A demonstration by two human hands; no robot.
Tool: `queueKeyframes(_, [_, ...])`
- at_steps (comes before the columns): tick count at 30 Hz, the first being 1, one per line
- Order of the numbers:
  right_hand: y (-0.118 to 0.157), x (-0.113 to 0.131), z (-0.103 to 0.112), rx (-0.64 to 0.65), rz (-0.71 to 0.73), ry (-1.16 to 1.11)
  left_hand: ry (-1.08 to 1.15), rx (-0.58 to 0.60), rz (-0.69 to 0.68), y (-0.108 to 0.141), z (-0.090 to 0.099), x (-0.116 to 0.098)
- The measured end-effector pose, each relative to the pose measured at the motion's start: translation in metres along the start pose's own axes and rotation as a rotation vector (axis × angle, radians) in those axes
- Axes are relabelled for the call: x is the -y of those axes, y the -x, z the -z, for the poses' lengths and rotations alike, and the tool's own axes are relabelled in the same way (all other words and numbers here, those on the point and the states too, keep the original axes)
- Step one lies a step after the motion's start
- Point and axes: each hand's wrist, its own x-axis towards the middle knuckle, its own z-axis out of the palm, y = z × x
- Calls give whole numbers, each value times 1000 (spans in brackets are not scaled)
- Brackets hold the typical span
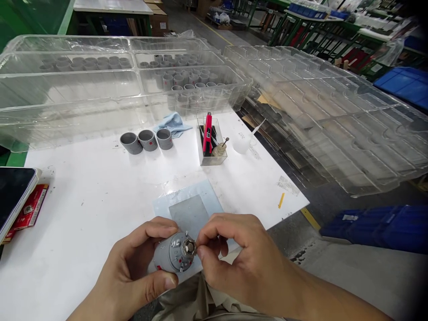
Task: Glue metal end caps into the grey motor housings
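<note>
My left hand is wrapped round a grey cylindrical part, tilted with its end toward the right. On that end are a metal nut, small metal posts and red marks. My right hand is closed, thumb and forefinger pinched together beside the nut; whatever they hold is hidden or too small to name. Beneath and beyond the hands lie a light blue sheet and a flat grey plate on the white table.
Three grey rings stand near a blue cloth. A clear box holds a red cutter. A white bottle is right of it. Clear trays with grey rings span the back. A phone lies left.
</note>
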Motion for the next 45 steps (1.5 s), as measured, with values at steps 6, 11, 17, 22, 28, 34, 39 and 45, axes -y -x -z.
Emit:
queueKeyframes(6, [0, 1, 0, -10, 9, 35, 19, 14, -3, -1, -2, -1])
queueKeyframes(11, [0, 5, 1, -4, 31, 74, 15, 24, -12, -2, -2, -2])
queueKeyframes(17, [-1, 11, 1, -45, 25, 133, 15, 39, -13, 0, -3, -5])
queueKeyframes(22, [-1, 12, 0, -41, 4, 179, 3, 50, -6, -2, -4, -6])
queueKeyframes(28, [1, 10, 3, -28, 39, 212, -9, 49, -4, -5, -4, -7])
queueKeyframes(34, [0, 7, 5, 20, 48, 211, -17, 35, 15, -3, -3, -7])
queueKeyframes(39, [1, 11, 6, 17, 46, 183, -10, -18, 55, 0, -5, -8])
queueKeyframes(45, [-7, 6, 40, 55, 2, -19, 45, -230, 202, -1, -10, -12])
